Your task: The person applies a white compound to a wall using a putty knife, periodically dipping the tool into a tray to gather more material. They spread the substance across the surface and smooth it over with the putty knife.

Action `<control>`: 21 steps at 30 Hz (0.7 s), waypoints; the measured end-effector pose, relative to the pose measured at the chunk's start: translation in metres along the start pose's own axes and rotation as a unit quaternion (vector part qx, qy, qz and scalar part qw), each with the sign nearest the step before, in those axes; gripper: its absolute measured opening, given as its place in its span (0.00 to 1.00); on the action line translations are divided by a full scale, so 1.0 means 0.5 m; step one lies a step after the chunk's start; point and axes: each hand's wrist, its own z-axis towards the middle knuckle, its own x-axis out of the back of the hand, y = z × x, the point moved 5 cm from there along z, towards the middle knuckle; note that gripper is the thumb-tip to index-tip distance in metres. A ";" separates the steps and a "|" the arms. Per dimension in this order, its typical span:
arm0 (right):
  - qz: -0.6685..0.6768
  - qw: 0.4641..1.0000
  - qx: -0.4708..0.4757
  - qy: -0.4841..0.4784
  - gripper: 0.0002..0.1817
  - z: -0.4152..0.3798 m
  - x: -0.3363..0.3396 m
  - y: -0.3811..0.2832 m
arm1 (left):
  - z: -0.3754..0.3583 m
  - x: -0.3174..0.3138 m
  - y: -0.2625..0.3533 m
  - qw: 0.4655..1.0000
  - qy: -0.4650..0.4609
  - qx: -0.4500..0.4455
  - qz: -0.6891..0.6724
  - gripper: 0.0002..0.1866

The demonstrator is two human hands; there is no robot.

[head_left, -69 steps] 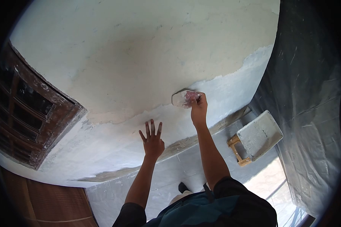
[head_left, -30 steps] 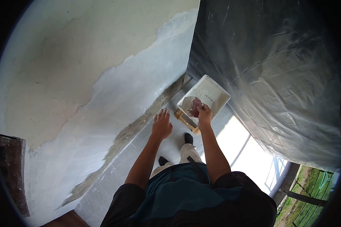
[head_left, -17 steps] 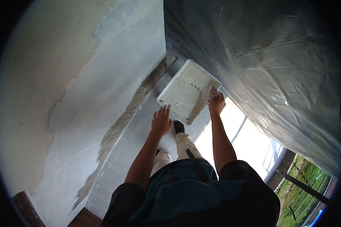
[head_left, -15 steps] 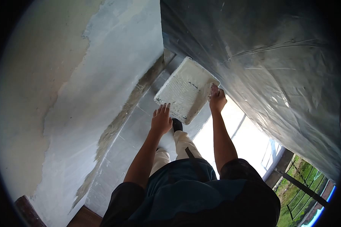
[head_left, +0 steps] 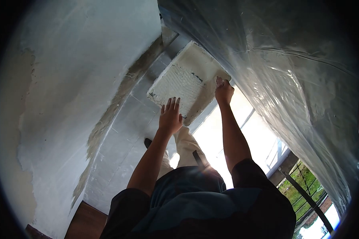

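Note:
A paint tray (head_left: 183,79), coated in whitish paint, lies in front of me above the tiled floor. My left hand (head_left: 171,116) is at its near left edge, fingers apart and extended over the rim, with pale smears on the fingertips. At the tray's right corner, my right hand (head_left: 224,92) is closed around a small reddish, paint-smeared object (head_left: 219,82), whose exact kind I cannot make out.
A wall (head_left: 75,79) with patchy white coating runs along the left. Plastic sheeting (head_left: 283,79) hangs on the right. Grey floor tiles (head_left: 123,131) lie between, with a brown wooden piece (head_left: 85,221) at lower left. A dark railing (head_left: 307,195) is at lower right.
The tray and both hands appear further up and left in view. My left fingers are spread more over the tray's edge. A dark shoe now shows further left, and the wall view has shifted.

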 end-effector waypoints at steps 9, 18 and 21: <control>-0.018 0.999 -0.027 -0.024 0.15 -0.007 -0.042 0.019 | -0.027 -0.032 -0.022 1.000 -0.002 0.014 -0.022 0.36; -0.040 0.998 -0.038 -0.031 0.18 -0.014 -0.049 0.000 | -0.061 -0.042 -0.042 0.999 0.002 0.038 -0.035 0.36; -0.052 0.998 -0.028 -0.026 0.20 -0.018 -0.048 -0.005 | -0.069 -0.042 -0.052 0.998 0.008 0.036 -0.054 0.37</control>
